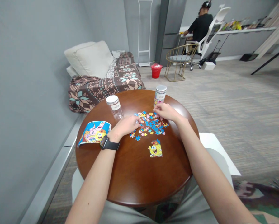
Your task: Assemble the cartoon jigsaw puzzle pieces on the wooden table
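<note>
Loose jigsaw puzzle pieces [155, 126], blue, pink and yellow, lie spread on the round brown table [134, 174]. My left hand [128, 125], a dark watch at its wrist, is at the pile's left edge. Its fingers are bent together, and whatever they hold is too small to make out. Over the pile's far right edge, my right hand [165, 112] has its fingers and thumb apart, close to the pieces. Nearer to me sits a joined puzzle section [155, 149] with a yellow cartoon face.
A clear jar [116, 109] with a white lid stands behind my left hand. Another lidded jar [160, 93] is behind my right hand. A curled picture sheet [92, 132] lies at left. Beyond are a sofa [120, 77], a red bin [156, 71] and a seated person [201, 26].
</note>
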`<action>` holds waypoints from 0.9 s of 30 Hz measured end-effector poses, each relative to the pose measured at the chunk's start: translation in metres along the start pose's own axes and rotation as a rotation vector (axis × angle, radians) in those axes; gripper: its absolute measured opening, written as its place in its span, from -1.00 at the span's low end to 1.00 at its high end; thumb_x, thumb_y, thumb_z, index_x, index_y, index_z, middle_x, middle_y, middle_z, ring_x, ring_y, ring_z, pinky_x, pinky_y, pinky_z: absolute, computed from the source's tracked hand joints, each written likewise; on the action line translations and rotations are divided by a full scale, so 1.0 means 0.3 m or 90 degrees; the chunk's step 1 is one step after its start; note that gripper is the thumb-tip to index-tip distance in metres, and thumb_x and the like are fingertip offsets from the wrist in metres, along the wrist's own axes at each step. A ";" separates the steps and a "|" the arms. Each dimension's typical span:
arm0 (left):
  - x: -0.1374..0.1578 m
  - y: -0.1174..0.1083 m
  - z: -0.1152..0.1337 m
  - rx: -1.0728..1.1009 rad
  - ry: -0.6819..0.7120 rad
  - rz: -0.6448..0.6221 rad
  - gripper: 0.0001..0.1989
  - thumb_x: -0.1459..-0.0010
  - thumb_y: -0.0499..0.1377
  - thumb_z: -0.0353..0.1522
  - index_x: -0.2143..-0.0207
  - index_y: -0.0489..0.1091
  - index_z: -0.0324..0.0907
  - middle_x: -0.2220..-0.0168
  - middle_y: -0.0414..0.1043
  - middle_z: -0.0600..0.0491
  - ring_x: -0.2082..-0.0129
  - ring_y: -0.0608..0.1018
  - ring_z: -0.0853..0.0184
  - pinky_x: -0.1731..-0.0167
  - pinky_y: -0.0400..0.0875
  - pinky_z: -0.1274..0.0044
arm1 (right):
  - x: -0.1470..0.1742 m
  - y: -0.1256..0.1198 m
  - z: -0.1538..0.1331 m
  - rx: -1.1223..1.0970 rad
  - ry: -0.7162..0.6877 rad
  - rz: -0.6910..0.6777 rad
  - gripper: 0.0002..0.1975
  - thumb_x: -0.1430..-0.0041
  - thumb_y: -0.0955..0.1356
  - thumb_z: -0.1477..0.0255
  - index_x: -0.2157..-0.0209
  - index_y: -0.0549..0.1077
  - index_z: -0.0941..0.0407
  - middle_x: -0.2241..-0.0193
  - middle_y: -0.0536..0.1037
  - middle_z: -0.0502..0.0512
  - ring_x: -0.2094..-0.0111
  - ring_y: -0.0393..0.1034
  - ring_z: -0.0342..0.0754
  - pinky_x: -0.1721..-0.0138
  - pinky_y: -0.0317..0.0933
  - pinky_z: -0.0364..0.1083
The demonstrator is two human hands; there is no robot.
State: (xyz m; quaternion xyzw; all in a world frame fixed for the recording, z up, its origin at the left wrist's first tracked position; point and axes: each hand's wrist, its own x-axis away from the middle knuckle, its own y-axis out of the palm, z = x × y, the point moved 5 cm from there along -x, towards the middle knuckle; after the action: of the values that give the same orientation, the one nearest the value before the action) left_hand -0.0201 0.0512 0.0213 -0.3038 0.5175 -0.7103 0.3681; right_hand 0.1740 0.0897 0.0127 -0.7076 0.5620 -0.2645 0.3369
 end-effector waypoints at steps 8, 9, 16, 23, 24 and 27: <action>0.009 -0.013 -0.017 -0.070 -0.047 -0.002 -0.74 -0.23 -0.01 -0.30 0.17 0.44 -0.10 0.32 0.54 -0.01 0.28 0.56 0.23 0.27 0.34 0.51 | 0.016 -0.011 0.003 -0.004 0.038 -0.016 -0.84 -0.25 0.24 0.39 0.39 0.36 0.11 0.60 0.56 -0.01 0.68 0.41 -0.16 0.46 0.26 -0.20; 0.010 -0.014 -0.021 -0.088 -0.062 0.000 -0.73 -0.24 -0.04 -0.31 0.17 0.43 -0.11 0.30 0.54 -0.02 0.27 0.57 0.22 0.27 0.34 0.50 | 0.017 -0.011 0.004 -0.010 0.045 -0.016 -0.83 -0.25 0.24 0.39 0.41 0.36 0.11 0.59 0.57 0.01 0.67 0.42 -0.16 0.48 0.26 -0.20; 0.016 -0.019 -0.038 -0.172 -0.151 -0.001 -0.68 -0.28 -0.13 -0.30 0.14 0.37 -0.18 0.24 0.53 -0.13 0.25 0.58 0.15 0.27 0.38 0.44 | 0.009 -0.021 0.018 0.001 0.047 0.052 -0.83 -0.24 0.23 0.40 0.42 0.37 0.11 0.56 0.57 0.03 0.56 0.49 -0.11 0.41 0.28 -0.18; 0.018 -0.017 -0.029 -0.172 -0.153 -0.003 -0.70 -0.27 -0.09 -0.27 0.13 0.35 -0.18 0.23 0.53 -0.13 0.24 0.58 0.15 0.27 0.38 0.44 | 0.007 -0.023 0.013 -0.012 0.031 0.057 -0.83 -0.24 0.23 0.41 0.42 0.36 0.11 0.59 0.56 0.02 0.54 0.50 -0.11 0.38 0.29 -0.18; 0.018 -0.016 -0.027 -0.170 -0.149 -0.002 -0.70 -0.27 -0.09 -0.27 0.13 0.35 -0.18 0.23 0.53 -0.13 0.24 0.58 0.15 0.27 0.39 0.44 | 0.007 -0.023 0.012 -0.014 0.029 0.056 -0.83 -0.24 0.23 0.41 0.43 0.35 0.11 0.59 0.56 0.02 0.54 0.50 -0.11 0.38 0.29 -0.18; 0.017 -0.013 -0.024 -0.165 -0.137 0.001 -0.70 -0.27 -0.10 -0.27 0.14 0.35 -0.18 0.24 0.53 -0.13 0.24 0.58 0.14 0.26 0.38 0.43 | 0.007 -0.021 0.010 -0.021 0.024 0.052 -0.83 -0.24 0.23 0.41 0.44 0.34 0.10 0.59 0.56 0.00 0.56 0.49 -0.12 0.39 0.29 -0.18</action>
State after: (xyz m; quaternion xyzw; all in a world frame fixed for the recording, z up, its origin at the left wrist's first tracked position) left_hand -0.0295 0.0514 0.0233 -0.4229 0.5625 -0.6005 0.3796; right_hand 0.1807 0.0891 0.0157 -0.6847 0.6009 -0.2546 0.3245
